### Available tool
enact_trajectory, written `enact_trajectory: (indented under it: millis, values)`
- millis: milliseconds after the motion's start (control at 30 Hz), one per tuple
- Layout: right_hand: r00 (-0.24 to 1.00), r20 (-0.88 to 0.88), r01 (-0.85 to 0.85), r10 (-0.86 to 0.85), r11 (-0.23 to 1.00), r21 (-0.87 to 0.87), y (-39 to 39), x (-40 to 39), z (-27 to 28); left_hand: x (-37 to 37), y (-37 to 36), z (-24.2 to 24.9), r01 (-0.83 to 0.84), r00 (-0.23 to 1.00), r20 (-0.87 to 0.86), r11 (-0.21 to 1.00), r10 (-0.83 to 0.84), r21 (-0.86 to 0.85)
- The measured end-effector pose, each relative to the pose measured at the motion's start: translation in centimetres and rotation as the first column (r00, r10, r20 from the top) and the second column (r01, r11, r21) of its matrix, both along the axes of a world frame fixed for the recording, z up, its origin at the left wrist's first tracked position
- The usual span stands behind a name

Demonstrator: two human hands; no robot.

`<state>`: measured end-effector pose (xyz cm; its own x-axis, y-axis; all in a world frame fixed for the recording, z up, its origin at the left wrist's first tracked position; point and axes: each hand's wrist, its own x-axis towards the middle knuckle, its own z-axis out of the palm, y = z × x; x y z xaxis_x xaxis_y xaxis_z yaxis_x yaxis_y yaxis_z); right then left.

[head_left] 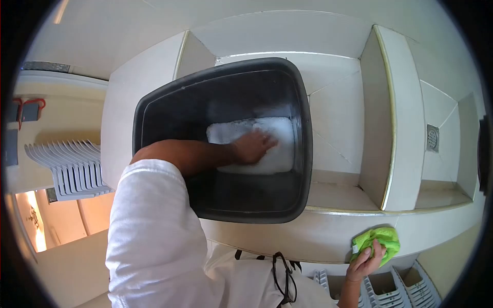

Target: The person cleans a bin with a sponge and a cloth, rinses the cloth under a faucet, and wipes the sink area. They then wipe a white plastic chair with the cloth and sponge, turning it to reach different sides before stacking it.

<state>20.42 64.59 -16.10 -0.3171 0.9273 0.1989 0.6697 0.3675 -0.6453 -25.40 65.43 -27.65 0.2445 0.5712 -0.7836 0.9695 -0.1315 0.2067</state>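
My left hand [252, 147] reaches down into a deep black plastic tub [241, 197], the bare forearm crossing over its near left side. White suds [280, 164] cover the bottom of the tub, and the hand is at their surface. Its fingers look spread, slightly blurred, with nothing visible in them. At the lower right, my right hand [365, 264] has its fingers curled on a bright green cloth [389, 240] at the counter's front edge. Part of the cloth is bunched beneath the fingers.
The tub rests over a tiled basin [336, 123] with raised walls. To the right lies a second basin with a floor drain [433, 138]. Stacked white plastic chairs [77, 172] stand at the left, and white slatted plastic items [387, 287] sit below the counter. Eyeglasses [285, 280] hang at my chest.
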Motion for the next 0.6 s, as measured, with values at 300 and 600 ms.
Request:
enact_trajectory:
  millis: [300,600]
  values:
    - [1.0,-0.002,-0.015,0.015,1.0,0.018,0.3,0.2,0.3,-0.1,1.4,-1.5,0.008,0.99,0.126,0.931,-0.058,0.365]
    - [0.999,-0.008,-0.031,0.033,0.991,0.127,0.9,-0.9,0.4,-3.5,5.3,9.2,-0.55,0.02,0.068,0.068,0.997,-0.832]
